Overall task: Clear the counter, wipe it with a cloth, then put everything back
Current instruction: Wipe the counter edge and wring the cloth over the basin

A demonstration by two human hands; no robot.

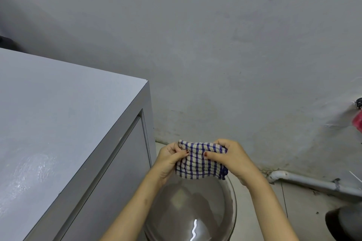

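Pinching checked cloth [199,163]: left hand [168,161], right hand [232,157] at its side edges, over basin [234,202], beside counter [58,115].

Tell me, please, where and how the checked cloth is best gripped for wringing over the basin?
Grip the checked cloth at its two side edges, one hand from each side, as the left hand and right hand do. It is folded into a small thick pad above the basin, so both edges are free, and a twist would probably drip into it.

One head-worn view looks forward and down, counter [58,123] close at left, wall [215,25] ahead
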